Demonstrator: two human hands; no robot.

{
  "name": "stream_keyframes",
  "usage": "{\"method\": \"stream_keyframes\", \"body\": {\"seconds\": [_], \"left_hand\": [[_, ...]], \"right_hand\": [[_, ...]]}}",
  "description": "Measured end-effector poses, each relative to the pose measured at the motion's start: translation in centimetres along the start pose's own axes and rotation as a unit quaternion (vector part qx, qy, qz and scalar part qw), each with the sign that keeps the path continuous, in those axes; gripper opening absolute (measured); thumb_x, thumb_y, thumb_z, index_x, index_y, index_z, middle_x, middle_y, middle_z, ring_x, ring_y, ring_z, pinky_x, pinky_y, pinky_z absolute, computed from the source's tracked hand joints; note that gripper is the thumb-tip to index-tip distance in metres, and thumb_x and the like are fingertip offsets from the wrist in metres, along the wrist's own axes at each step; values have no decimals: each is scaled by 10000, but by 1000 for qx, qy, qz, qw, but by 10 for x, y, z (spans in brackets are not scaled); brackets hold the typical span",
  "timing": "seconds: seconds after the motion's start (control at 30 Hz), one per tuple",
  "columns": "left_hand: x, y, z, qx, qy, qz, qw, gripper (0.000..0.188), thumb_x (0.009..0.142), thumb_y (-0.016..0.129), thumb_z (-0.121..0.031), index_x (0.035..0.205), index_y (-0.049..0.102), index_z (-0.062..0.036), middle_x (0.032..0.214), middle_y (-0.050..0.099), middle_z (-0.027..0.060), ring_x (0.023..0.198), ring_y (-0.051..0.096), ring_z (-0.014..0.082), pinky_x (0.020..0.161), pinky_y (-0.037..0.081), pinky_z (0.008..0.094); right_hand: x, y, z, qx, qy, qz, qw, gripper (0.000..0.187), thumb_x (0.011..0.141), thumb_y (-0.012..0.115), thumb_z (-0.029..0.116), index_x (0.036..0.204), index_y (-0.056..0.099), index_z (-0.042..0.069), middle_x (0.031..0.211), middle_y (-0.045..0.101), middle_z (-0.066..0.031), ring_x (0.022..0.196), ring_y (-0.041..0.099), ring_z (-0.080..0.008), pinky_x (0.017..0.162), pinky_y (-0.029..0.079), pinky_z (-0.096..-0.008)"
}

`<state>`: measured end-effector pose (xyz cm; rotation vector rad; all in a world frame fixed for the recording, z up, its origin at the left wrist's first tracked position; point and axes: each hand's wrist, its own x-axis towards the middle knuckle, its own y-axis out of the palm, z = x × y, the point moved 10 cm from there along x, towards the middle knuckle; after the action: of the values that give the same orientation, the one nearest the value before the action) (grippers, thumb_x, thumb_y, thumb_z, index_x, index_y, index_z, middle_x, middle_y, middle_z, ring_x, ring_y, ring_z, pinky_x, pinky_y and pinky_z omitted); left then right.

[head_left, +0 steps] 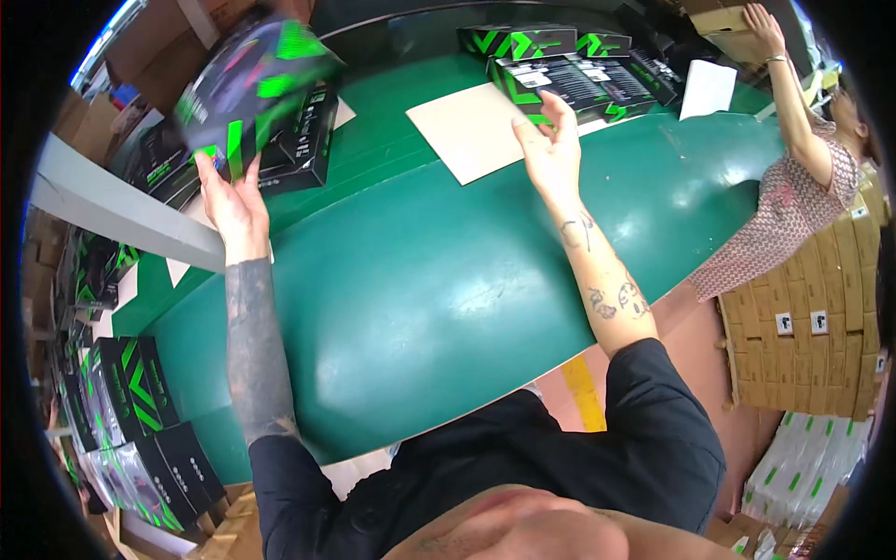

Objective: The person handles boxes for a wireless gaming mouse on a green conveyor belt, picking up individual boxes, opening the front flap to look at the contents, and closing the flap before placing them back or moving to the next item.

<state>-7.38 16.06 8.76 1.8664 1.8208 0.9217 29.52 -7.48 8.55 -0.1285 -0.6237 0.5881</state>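
Note:
My left hand (235, 203) grips the near edge of a flat black box with bright green stripes (250, 79). That box is tilted and smeared by motion over another black box (303, 140) on the green surface. My right hand (553, 154) is raised with fingers apart and holds nothing. It hovers by the right edge of a pale cardboard sheet (462, 131), just in front of stacked black-and-green boxes (579, 84). Whether its fingertips touch those boxes, I cannot tell.
A green worktable (420, 271) curves around me. A grey post (131, 205) rises at the left. More black-and-green boxes (131, 387) stand lower left. At the right, another person (793, 196) reaches toward a brown carton (733, 33). Behind that person are stacked brown cartons (803, 327).

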Motion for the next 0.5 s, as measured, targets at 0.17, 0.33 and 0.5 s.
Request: {"method": "stream_keyframes", "body": {"seconds": [0.17, 0.33, 0.5], "left_hand": [[-13, -29, 39, 162, -22, -60, 985, 357, 892, 551, -374, 925, 468, -28, 863, 531, 84, 831, 572, 192, 764, 493, 335], [-37, -1, 77, 353, 68, 137, 923, 212, 872, 613, -244, 866, 513, -57, 786, 523, 12, 703, 512, 78, 646, 448, 220], [-51, 9, 96, 382, 40, 178, 906, 184, 859, 627, -217, 848, 551, -49, 742, 533, -11, 651, 489, 55, 604, 431, 203]], "right_hand": [[60, 7, -18, -311, -141, 1, 940, 673, 691, 683, 238, 1271, 400, 49, 1341, 305, -267, 1246, 287, -420, 1025, 293, -468], [125, 37, -15, -451, -277, 10, 849, 652, 677, 606, 77, 1296, 405, 124, 1337, 392, -180, 1218, 387, -343, 995, 332, -433], [139, 71, -18, -519, -314, 108, 787, 477, 724, 611, 138, 1180, 482, 91, 1153, 542, -85, 1093, 504, -256, 856, 443, -394]]}}
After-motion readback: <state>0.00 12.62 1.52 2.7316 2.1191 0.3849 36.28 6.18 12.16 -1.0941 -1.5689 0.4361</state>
